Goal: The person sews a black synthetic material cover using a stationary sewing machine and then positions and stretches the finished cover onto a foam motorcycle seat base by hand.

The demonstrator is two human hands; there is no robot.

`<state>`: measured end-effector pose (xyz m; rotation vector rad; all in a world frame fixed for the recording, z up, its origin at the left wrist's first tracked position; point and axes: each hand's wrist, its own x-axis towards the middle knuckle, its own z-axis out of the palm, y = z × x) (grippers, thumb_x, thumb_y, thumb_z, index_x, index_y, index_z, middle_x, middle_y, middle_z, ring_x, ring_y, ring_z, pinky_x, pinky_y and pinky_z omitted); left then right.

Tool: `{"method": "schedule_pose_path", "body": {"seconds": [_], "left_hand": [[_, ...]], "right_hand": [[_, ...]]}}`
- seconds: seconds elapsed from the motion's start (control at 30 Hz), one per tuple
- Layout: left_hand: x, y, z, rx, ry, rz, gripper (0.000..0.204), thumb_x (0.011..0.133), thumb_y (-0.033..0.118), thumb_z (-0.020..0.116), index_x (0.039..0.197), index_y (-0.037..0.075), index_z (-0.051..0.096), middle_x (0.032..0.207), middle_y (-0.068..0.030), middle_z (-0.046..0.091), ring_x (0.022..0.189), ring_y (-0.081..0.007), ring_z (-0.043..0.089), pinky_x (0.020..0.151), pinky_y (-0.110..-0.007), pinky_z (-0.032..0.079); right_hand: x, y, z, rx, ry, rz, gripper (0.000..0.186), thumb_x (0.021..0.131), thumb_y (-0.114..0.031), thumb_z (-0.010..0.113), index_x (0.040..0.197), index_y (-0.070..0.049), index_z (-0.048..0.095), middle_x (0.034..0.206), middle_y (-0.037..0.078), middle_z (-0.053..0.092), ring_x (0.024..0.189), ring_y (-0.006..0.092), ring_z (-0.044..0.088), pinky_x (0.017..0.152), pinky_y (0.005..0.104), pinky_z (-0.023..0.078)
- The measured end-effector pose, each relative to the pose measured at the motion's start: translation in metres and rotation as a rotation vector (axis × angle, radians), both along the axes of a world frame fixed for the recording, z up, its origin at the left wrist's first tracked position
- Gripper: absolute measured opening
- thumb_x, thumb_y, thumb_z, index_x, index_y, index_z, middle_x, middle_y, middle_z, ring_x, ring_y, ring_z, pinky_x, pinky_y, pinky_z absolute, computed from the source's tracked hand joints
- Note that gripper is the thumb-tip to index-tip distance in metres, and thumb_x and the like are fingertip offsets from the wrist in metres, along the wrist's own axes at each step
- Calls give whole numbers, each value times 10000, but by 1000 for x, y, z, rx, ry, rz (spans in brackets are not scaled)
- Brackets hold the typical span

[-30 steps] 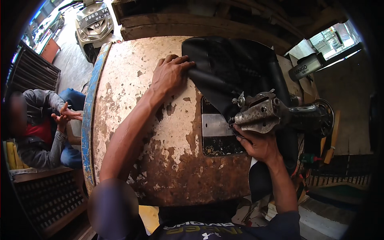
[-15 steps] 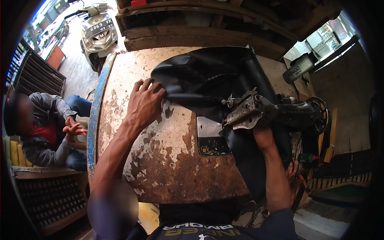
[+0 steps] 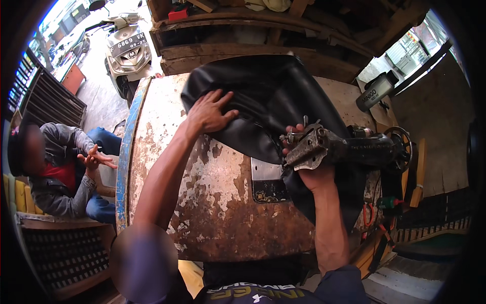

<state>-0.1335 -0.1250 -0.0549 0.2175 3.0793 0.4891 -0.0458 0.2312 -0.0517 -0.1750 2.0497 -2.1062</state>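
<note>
My left hand (image 3: pixel 207 114) lies on a folded sheet of black leather-like material (image 3: pixel 260 76), fingers spread. An old metal sewing machine (image 3: pixel 364 149) stands at the right side of the worn table, its head over the material and a metal plate (image 3: pixel 263 167) beside the needle area. My right hand (image 3: pixel 316 175) reaches beneath the machine head, mostly hidden by it; fingertips curl up behind the head, closed on something I cannot make out. Part of the material hangs down past my right forearm.
The worn table (image 3: pixel 202 202) has a blue edge. A seated person (image 3: pixel 66 167) at left has both hands together. A scooter (image 3: pixel 129 53) stands beyond. Wooden shelving (image 3: pixel 253 25) rises behind the table. A bottle (image 3: pixel 374 91), a small green container (image 3: pixel 390 202) and orange-handled tools (image 3: pixel 368 215) are at right.
The black material has swung leftward across the table. My left hand now rests on top of it instead of at its edge, and my right hand has reached farther forward under the machine head.
</note>
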Motion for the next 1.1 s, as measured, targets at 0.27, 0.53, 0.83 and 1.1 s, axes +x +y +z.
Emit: {"method": "schedule_pose_path", "body": {"seconds": [0.27,0.53,0.83,1.1], "left_hand": [[228,-25,20,-134,-67,488,737,1047,475,606,1609,27,444,1610,-311,460,1463,-465,476,1204,-501,396],[249,42,122,283,-132,191,462,1032,309,690,1368,-7,664,1262,-217,728,1194,-366,697,1009,-443,540],[144,151,53,1260,74,166,337,1078,281,609,1077,-37,723,1016,-79,664,943,-159,604,846,-322,489],[187,108,14,358,178,-301,513,1046,362,636,1470,75,610,1628,-219,462,1524,-406,417,1265,-520,325]], "right_hand": [[29,43,-4,1181,788,141,211,908,-240,745,983,-45,778,907,163,738,998,379,706,1009,520,501],[106,10,84,811,478,-169,273,993,-139,657,1187,33,740,1091,214,762,983,434,723,872,496,576],[183,118,54,1338,350,-569,445,968,-92,664,1390,43,631,1313,242,681,1229,451,608,1063,521,486],[167,172,16,1579,139,-577,457,828,-98,789,1249,8,648,1237,255,657,1154,486,635,1002,548,515]]}}
